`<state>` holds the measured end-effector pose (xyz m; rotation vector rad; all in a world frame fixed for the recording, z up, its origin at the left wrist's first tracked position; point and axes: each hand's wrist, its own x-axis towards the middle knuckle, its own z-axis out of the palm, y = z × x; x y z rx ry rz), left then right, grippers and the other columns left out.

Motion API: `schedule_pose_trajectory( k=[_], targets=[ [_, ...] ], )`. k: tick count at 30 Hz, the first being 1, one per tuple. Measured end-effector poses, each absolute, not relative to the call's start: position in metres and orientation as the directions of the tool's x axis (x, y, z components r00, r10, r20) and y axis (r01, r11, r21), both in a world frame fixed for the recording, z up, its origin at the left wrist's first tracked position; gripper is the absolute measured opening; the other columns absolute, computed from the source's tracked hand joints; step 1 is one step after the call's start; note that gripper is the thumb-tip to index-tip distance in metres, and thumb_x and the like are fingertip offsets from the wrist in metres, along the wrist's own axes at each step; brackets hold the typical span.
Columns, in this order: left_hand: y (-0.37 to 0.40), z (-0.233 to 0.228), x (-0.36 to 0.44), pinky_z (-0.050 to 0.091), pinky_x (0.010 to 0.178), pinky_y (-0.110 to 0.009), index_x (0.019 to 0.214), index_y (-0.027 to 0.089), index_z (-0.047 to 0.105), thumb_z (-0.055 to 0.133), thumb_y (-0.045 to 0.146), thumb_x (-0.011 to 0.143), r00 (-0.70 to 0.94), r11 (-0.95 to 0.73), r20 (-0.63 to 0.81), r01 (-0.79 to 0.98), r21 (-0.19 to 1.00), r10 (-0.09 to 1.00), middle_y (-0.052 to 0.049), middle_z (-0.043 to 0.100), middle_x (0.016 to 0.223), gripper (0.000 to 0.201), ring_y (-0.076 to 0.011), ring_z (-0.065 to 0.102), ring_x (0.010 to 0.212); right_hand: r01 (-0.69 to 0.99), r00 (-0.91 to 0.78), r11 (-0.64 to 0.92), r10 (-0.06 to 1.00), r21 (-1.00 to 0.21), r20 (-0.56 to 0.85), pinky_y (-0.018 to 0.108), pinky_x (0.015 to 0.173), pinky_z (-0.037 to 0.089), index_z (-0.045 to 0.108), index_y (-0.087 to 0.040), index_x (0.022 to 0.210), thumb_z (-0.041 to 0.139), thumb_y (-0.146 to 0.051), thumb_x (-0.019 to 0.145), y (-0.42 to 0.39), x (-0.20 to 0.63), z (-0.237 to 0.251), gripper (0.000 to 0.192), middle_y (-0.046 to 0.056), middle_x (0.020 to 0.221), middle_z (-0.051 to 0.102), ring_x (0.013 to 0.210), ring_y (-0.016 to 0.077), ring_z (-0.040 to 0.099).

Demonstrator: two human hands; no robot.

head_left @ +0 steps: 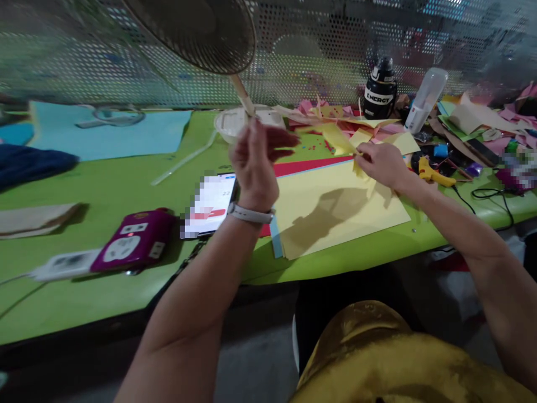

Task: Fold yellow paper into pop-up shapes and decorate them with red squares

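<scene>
Paper piece, yellow, sits pinched in the right hand at the far edge of the stacked sheets; left hand is raised, fingers part-spread, any hold unclear. Light, steady pressure should limit creasing. Fan stands near; scraps and glue gun crowd the counter.

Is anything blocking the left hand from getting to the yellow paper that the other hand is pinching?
Nothing visible is. Between the left hand and the yellow paper piece in the right hand the space looks open. The fan seems to be behind the left hand.
</scene>
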<state>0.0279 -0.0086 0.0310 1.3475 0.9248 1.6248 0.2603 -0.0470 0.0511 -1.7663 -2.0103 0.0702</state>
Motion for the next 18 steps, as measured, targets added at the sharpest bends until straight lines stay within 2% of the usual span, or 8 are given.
schedule_pose_trajectory(
  k=[2,5,7,9,11,13,16,18],
  targets=[
    [0.011,0.031,0.016,0.05,0.071,-0.028,0.087,0.019,0.063,0.041,0.052,0.099,-0.181,-0.307,0.283,-0.119,0.944,0.942,0.0,0.073,0.08,0.042,-0.013,0.067,0.081,0.952,-0.173,0.24,0.933,-0.189,0.315,0.036,0.082,0.042,0.072,-0.018,0.092,0.051,-0.024,0.093,-0.046,0.256,0.053,0.022,0.009,0.09,0.072,0.093,0.0265,0.064],
    [0.038,0.018,0.003,0.048,0.072,-0.024,0.089,0.02,0.062,0.042,0.048,0.101,-0.166,-0.168,0.15,-0.101,0.981,0.975,0.005,0.07,0.074,0.037,-0.0093,0.062,0.078,0.954,-0.268,0.295,0.923,-0.06,0.277,0.038,0.084,0.042,0.074,-0.016,0.099,0.045,-0.023,0.097,-0.044,0.244,0.044,0.029,0.013,0.098,0.073,0.096,0.0279,0.064],
    [0.049,0.006,-0.001,0.048,0.075,-0.025,0.085,0.02,0.062,0.045,0.052,0.099,-0.041,-0.083,0.081,-0.062,0.995,0.996,0.005,0.069,0.071,0.039,-0.0096,0.062,0.078,0.942,-0.329,0.336,0.92,0.003,0.213,0.039,0.085,0.042,0.074,-0.015,0.102,0.046,-0.025,0.098,-0.043,0.237,0.033,0.029,0.014,0.101,0.074,0.097,0.0285,0.064],
    [0.053,-0.003,-0.003,0.05,0.077,-0.029,0.079,0.019,0.064,0.061,0.054,0.09,0.073,-0.025,0.025,-0.007,1.0,0.997,0.003,0.069,0.068,0.036,-0.0121,0.062,0.073,0.913,-0.407,0.407,0.9,0.038,0.154,0.041,0.089,0.043,0.073,-0.015,0.11,0.052,-0.03,0.097,-0.043,0.236,0.023,0.029,0.015,0.108,0.074,0.101,0.0299,0.064],
    [0.053,-0.008,-0.004,0.051,0.076,-0.032,0.074,0.018,0.069,0.078,0.053,0.075,0.246,0.05,-0.078,0.118,0.992,0.966,-0.003,0.072,0.069,0.036,-0.0158,0.064,0.071,0.881,-0.47,0.472,0.871,0.023,0.145,0.043,0.094,0.043,0.07,-0.014,0.121,0.059,-0.036,0.095,-0.048,0.242,0.018,0.036,0.016,0.116,0.073,0.108,0.0313,0.063],
    [0.051,-0.008,-0.006,0.052,0.072,-0.033,0.073,0.017,0.073,0.085,0.054,0.064,0.374,0.06,-0.148,0.236,0.97,0.916,-0.009,0.075,0.075,0.04,-0.0205,0.066,0.073,0.87,-0.479,0.492,0.857,-0.025,0.187,0.044,0.099,0.042,0.068,-0.014,0.126,0.059,-0.037,0.095,-0.057,0.259,0.016,0.039,0.016,0.122,0.071,0.112,0.0309,0.062],
    [0.048,-0.005,-0.01,0.052,0.068,-0.03,0.084,0.021,0.078,0.081,0.06,0.062,0.511,-0.126,-0.109,0.404,0.906,0.853,-0.009,0.077,0.087,0.044,-0.0226,0.068,0.079,0.907,-0.376,0.408,0.896,-0.107,0.235,0.043,0.102,0.043,0.071,-0.019,0.121,0.055,-0.029,0.095,-0.076,0.297,0.021,0.032,0.012,0.124,0.071,0.115,0.0285,0.062],
    [0.047,-0.004,-0.013,0.051,0.063,-0.028,0.087,0.024,0.079,0.077,0.062,0.066,0.567,-0.267,-0.033,0.437,0.859,0.823,-0.008,0.077,0.087,0.044,-0.0217,0.067,0.075,0.958,-0.215,0.251,0.949,-0.137,0.23,0.043,0.102,0.044,0.073,-0.024,0.115,0.053,-0.025,0.095,-0.088,0.326,0.026,0.029,0.009,0.12,0.073,0.115,0.0277,0.062]
  ],
)
